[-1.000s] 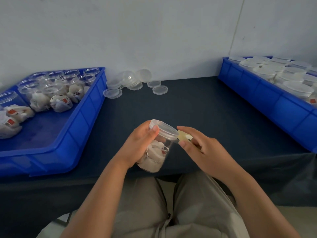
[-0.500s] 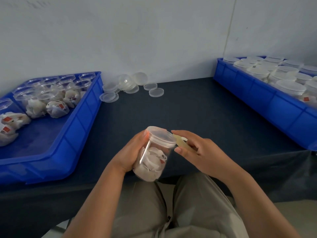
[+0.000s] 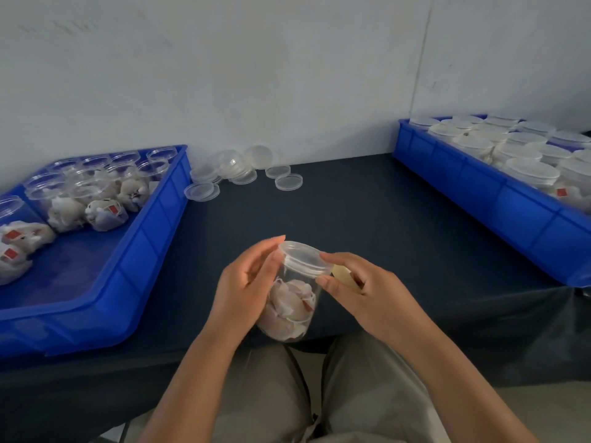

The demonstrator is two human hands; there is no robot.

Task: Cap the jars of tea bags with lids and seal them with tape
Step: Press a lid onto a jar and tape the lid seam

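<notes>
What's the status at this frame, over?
Left hand holds capped jar. Right hand pinches tape strip beside lid. Nothing blocking.

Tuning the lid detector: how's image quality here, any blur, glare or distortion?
Head view: dim, flat bluish light, no hard shadows or strong glare; left hand slightly motion-blurred at the fingertips beside the jar; clear lid and loose lids by the wall low-contrast; wide-angle bows the left blue bin's rim.
</notes>
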